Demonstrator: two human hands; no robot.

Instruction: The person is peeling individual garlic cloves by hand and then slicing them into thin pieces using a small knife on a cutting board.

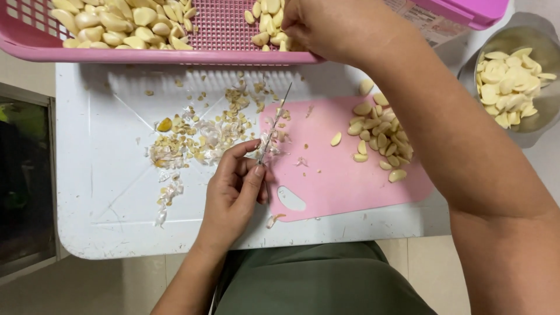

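A white table (105,221) carries one pink basket (221,46) along its far edge, one pink cutting board (344,181) and one grey metal bowl (539,116) of sliced garlic at the right. The right hand (329,26) reaches into the basket, fingers closed among pale, peeled garlic cloves (125,23), too many to count. The left hand (236,189) pinches one thin knife (274,122) at the board's left edge, blade pointing away. Trimmed cloves (382,137) heap on the board; papery skins (198,137) litter the table.
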